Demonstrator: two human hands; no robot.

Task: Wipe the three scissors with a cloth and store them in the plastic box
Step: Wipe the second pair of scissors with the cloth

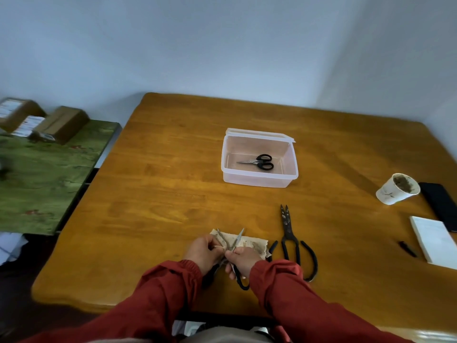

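Glossy wooden table [160, 194], translucent smooth plastic box [259, 180], stained rough cloth [252, 243], dull dark-metal scissors [288, 226]

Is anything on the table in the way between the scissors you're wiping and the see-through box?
Nothing visible. Only bare brown wooden table lies between the open black-handled scissors in the beige cloth and the clear plastic box, whose top is open. The big dark metal scissors lie off to the right.

Home room, wooden table [173, 169], parcels [61, 123]
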